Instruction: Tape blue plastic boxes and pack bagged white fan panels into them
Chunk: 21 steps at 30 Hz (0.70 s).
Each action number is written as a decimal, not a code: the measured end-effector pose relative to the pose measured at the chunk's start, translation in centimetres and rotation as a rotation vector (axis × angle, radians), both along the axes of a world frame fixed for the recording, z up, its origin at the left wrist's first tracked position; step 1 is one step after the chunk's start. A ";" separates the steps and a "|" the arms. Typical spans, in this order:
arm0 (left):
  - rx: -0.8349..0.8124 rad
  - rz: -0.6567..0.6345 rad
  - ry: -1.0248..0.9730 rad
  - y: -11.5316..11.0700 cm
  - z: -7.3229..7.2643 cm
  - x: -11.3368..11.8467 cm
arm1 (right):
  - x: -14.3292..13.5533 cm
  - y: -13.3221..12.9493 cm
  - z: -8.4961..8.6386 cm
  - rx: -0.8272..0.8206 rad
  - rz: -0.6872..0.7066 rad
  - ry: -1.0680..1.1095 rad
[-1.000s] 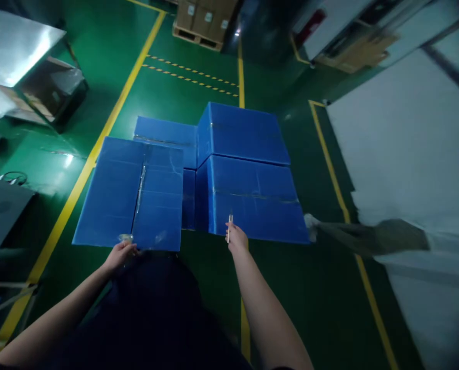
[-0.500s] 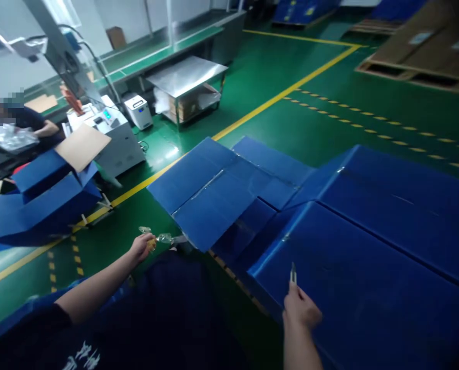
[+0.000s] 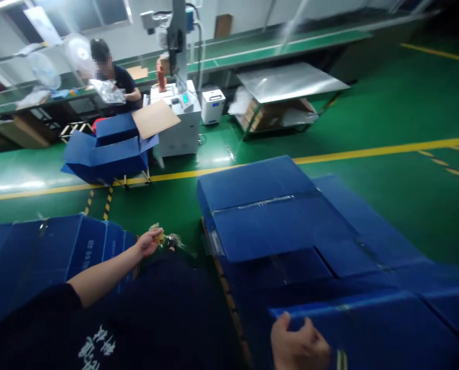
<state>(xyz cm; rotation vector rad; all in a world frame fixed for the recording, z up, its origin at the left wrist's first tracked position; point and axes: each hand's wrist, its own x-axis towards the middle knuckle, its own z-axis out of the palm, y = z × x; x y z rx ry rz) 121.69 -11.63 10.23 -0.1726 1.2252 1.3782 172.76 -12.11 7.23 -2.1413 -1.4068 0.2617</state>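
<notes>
My left hand is closed on a crumpled piece of clear tape with a yellowish part; the tape's loose end trails to the right. My right hand has its fingers curled at the near edge of a large blue box. What is inside those fingers, if anything, is hidden. Just right of this hand, a light striped object shows at the bottom edge, too cut off to name. Beyond lies a blue box with flaps spread out, a strip of clear tape along its seam.
Blue boxes stand at my left. Farther off are an open blue box with a cardboard sheet, a white machine, a metal table and a seated person holding clear plastic. A pallet edge runs below the blue boxes.
The view has turned left. My right hand held a utility knife with its blade up; now the hand is curled at the box edge and no blade shows. My left hand keeps the tape.
</notes>
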 end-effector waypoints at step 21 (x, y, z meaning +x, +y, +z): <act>0.251 -0.157 -0.036 4.4 -3.3 -12.4 | -42.1 16.1 3.7 0.114 1.171 0.080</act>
